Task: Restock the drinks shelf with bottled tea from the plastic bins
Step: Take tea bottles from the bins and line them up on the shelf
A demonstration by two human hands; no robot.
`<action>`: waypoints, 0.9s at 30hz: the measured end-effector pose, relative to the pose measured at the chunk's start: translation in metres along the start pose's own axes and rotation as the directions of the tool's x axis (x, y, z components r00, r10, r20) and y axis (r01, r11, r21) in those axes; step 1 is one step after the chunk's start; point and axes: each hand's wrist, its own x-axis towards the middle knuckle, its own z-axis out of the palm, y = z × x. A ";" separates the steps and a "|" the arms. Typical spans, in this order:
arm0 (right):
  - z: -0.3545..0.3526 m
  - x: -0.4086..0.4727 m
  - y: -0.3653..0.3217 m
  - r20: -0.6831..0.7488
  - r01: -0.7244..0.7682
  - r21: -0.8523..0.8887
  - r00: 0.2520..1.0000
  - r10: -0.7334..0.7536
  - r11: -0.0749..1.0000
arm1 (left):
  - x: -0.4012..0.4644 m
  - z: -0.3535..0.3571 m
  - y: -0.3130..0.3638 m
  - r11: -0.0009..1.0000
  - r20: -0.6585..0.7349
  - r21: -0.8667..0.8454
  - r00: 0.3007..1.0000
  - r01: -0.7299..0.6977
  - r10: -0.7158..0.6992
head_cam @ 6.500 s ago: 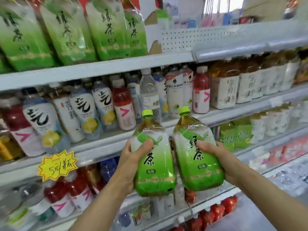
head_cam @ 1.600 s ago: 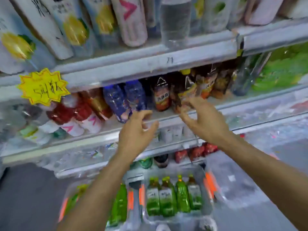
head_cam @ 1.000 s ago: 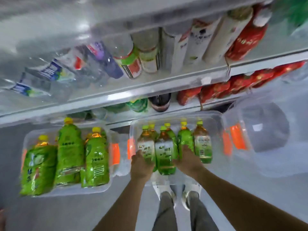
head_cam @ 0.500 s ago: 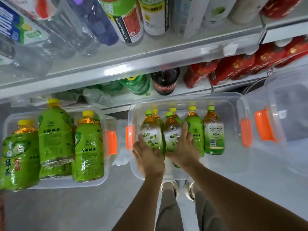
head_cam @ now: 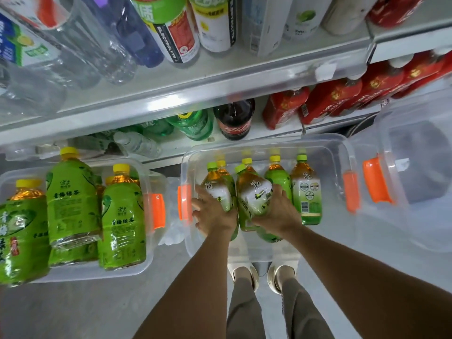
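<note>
Hands point(head_cam: 244, 216) hiding lower halves of two bottles point(head_cam: 255, 194)

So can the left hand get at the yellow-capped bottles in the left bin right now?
Probably not at once: the left hand grips a tea bottle in the middle bin. The left bin itself is open-topped, so nothing blocks it once freed.

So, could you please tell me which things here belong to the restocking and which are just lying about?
Job:
- left hand, gripping a tea bottle
- right hand, gripping a second tea bottle
- middle bin
- left bin of green tea

Lying about:
- empty bin
- cola bottle
- red bottles
</note>
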 end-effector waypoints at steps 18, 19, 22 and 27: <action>-0.228 -0.199 -0.033 0.080 0.044 0.750 0.985 -0.156 0.660 | -0.166 -0.191 0.011 0.563 0.249 -0.826 0.878 -0.029 0.410; -0.241 -0.214 -0.038 0.074 0.062 0.781 0.979 -0.191 0.621 | -0.178 -0.208 0.017 0.529 0.237 -0.847 0.859 -0.045 0.453; -0.277 -0.254 -0.052 0.036 0.125 0.845 0.957 -0.289 0.519 | -0.214 -0.255 0.033 0.445 0.204 -0.891 0.798 -0.089 0.568; -0.336 -0.318 -0.088 -0.093 0.252 0.905 0.904 -0.418 0.343 | -0.275 -0.331 0.062 0.339 0.139 -0.928 0.704 -0.153 0.697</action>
